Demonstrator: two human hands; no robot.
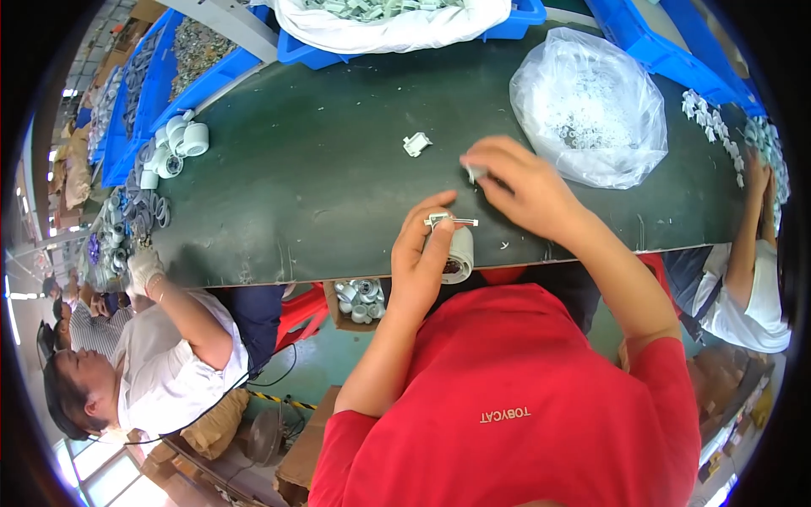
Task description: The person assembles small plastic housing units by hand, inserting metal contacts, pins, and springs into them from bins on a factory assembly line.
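My left hand is closed near the table's front edge, thumb and fingers pinching a small white plastic part from which a thin bar sticks out to the right. Just below it is a white cylindrical housing with a dark opening; whether the hand grips that too is not plain. My right hand, raised a little further off, pinches a small whitish piece, blurred and partly covered by the fingers. Beyond both hands a similar white plastic part lies on the green table.
A clear bag of small white pieces sits at right. Blue bins line the far side. White cylinders and grey rings stand at left. A box of housings is below the edge. Co-workers sit left and right.
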